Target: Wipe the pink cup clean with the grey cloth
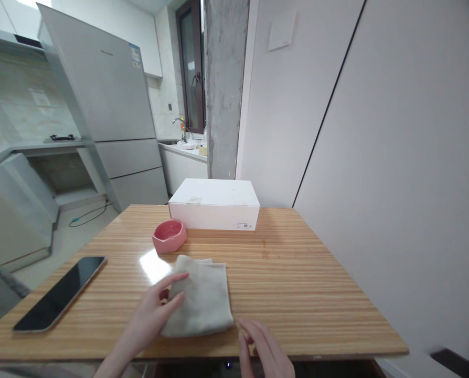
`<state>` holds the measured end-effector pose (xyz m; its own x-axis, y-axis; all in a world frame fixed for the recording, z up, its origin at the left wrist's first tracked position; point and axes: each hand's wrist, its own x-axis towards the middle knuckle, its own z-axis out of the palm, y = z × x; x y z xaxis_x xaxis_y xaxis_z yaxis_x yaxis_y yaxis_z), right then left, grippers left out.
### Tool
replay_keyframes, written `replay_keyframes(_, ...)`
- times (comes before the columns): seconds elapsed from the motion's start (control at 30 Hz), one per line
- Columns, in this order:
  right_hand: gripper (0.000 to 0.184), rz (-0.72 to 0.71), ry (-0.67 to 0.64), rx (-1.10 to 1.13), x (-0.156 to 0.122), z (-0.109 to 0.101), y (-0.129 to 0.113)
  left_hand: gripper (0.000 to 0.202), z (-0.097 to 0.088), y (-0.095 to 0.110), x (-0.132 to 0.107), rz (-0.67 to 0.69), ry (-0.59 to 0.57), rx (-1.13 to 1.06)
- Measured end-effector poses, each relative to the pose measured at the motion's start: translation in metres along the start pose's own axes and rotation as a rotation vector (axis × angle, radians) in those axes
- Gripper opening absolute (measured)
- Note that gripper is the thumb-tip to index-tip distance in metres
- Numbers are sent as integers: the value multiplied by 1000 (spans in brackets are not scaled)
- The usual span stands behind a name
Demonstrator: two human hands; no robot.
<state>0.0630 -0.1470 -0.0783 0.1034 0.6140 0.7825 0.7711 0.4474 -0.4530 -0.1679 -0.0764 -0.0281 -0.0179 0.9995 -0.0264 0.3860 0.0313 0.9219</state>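
A folded, pale grey-green cloth (pixel 203 302) lies flat near the front edge of the wooden table. My left hand (pixel 159 303) rests at its left side, with index finger and thumb spread apart over the fabric. The other fingers of that hand are partly hidden. Just off the cloth's near right corner is my right hand (pixel 264 344), its fingers bent and the thumb a little apart from the fingertips. I see nothing held between them. Beyond the cloth stands a pink angular bowl (pixel 169 236).
A white box (pixel 214 216) sits at the table's (pixel 289 273) far edge, behind the bowl. To the left lies a black-screened phone (pixel 61 294). A white wall (pixel 376 157) rises on the right; a fridge (pixel 100 94) and a sink counter (pixel 185 168) are in the background.
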Motion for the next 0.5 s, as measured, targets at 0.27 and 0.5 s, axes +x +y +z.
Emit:
replay_keyframes(0.27, 26, 142, -91, 29, 1, -13, 36, 47, -102, -66, 0, 47, 208, 507)
replay_keyframes(0.5, 28, 197, -123, 28, 10, -21, 39, 45, -127, -81, -2, 102, 175, 639)
